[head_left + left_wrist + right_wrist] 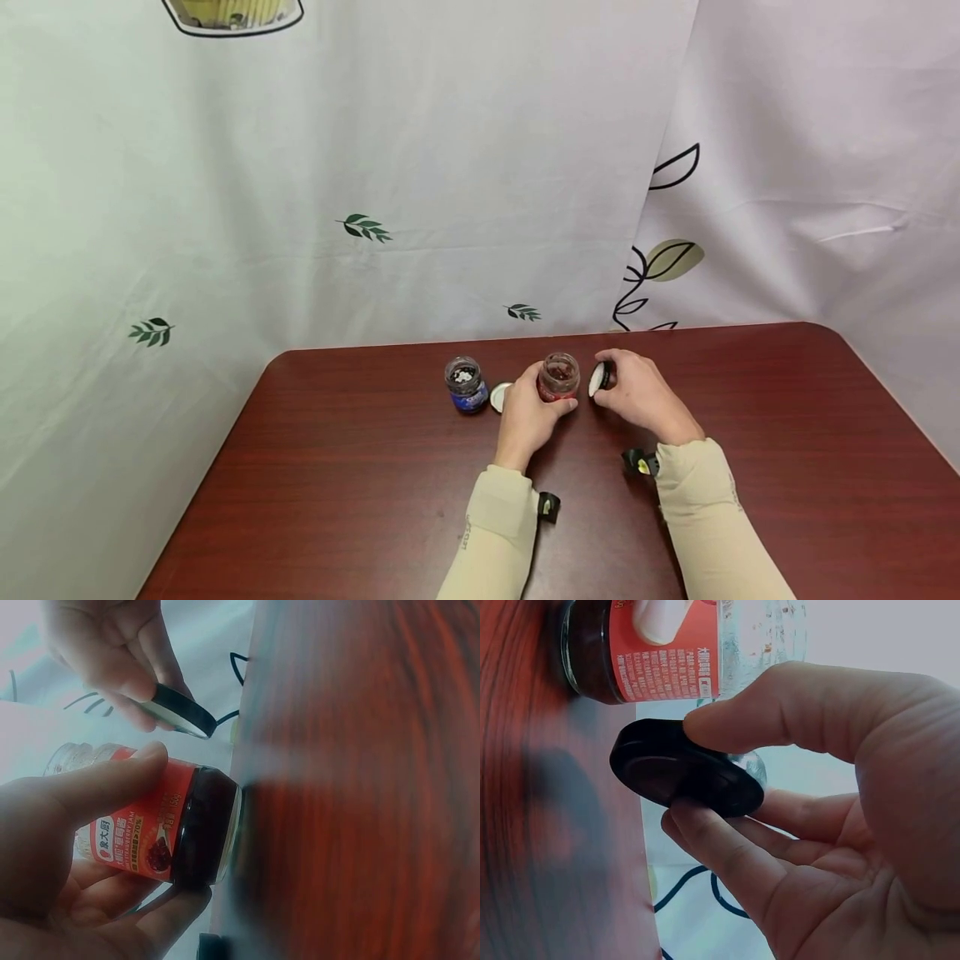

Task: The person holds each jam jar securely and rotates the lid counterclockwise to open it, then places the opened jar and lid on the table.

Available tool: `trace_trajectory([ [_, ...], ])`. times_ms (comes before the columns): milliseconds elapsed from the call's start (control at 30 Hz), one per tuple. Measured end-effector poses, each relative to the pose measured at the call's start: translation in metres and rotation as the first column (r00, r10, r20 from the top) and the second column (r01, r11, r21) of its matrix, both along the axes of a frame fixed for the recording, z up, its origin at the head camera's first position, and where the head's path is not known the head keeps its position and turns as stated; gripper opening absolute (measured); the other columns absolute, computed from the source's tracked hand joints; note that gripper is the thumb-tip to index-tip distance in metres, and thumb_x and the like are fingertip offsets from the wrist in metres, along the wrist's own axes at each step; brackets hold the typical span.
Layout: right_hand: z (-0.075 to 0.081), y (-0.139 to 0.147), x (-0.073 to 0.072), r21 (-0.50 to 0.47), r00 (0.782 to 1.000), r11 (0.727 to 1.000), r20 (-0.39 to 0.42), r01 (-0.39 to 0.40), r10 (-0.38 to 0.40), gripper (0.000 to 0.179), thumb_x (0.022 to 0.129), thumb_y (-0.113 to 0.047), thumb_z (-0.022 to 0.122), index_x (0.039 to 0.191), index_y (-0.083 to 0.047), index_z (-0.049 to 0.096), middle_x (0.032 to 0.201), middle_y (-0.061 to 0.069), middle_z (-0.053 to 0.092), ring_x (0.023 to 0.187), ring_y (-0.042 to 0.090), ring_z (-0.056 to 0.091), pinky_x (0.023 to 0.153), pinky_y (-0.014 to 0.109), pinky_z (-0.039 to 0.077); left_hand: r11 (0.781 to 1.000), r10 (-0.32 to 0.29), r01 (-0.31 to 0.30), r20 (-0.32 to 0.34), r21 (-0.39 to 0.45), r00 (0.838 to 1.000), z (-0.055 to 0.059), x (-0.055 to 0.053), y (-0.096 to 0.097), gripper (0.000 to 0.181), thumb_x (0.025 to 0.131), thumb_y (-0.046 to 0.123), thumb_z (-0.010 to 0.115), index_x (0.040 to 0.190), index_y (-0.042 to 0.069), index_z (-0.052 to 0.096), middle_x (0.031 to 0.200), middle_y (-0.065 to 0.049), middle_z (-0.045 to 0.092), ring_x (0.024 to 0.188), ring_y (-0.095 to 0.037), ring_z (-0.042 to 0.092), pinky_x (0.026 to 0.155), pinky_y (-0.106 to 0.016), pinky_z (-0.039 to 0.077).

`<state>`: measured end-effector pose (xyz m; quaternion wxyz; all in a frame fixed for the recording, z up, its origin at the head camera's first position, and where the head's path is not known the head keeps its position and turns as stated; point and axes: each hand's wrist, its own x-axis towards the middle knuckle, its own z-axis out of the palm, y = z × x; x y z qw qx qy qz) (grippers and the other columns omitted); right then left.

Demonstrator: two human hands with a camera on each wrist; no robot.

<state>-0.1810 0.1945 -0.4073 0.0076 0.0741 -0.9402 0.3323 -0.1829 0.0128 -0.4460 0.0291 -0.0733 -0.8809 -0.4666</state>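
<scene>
My left hand (527, 414) grips an uncapped glass jar of strawberry jam (142, 817) with a red label, thumb on one side and fingers round the other. Dark red jam fills its lower part. Just to the right, my right hand (641, 390) pinches a black lid (682, 765) between thumb and fingers. The lid is tilted on edge, its white inside (596, 379) facing the jar, and the two are apart. Left of my left hand stands an open blue-labelled jar (468, 387) with dark contents and something white on top.
A second lid (500, 397) lies white side up between the blue-labelled jar and my left hand, which partly covers it. The reddish-brown table (360, 467) meets a pale printed curtain (450, 167) at its back edge.
</scene>
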Motion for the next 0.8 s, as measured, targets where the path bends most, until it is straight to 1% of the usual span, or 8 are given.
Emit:
trace_trajectory([
  [500, -0.0062, -0.0005, -0.0018, 0.015, 0.999, 1.000, 0.049, -0.024, 0.023, 0.053, 0.077, -0.004, 0.075, 0.125, 0.010, 0.060, 0.088, 0.010, 0.063, 0.079, 0.023, 0.056, 0.072, 0.038, 0.048, 1.000, 0.021, -0.021, 0.018, -0.008, 1.000, -0.0001, -0.0002, -0.0001, 0.061, 0.078, 0.019, 0.089, 0.131, 0.006, 0.062, 0.118, -0.007, 0.070, 0.110, -0.023, 0.065, 0.096, -0.043, 0.050],
  [800, -0.0081, -0.0013, -0.0001, 0.024, 0.999, 0.999, 0.041, -0.026, 0.025, 0.053, 0.074, -0.003, 0.076, 0.123, 0.010, 0.062, 0.094, 0.014, 0.066, 0.082, 0.026, 0.058, 0.076, 0.042, 0.049, 1.000, 0.019, -0.019, 0.013, -0.011, 1.000, -0.0014, -0.0007, -0.0004, 0.059, 0.078, 0.020, 0.089, 0.129, 0.005, 0.063, 0.115, -0.007, 0.070, 0.108, -0.022, 0.066, 0.095, -0.042, 0.051],
])
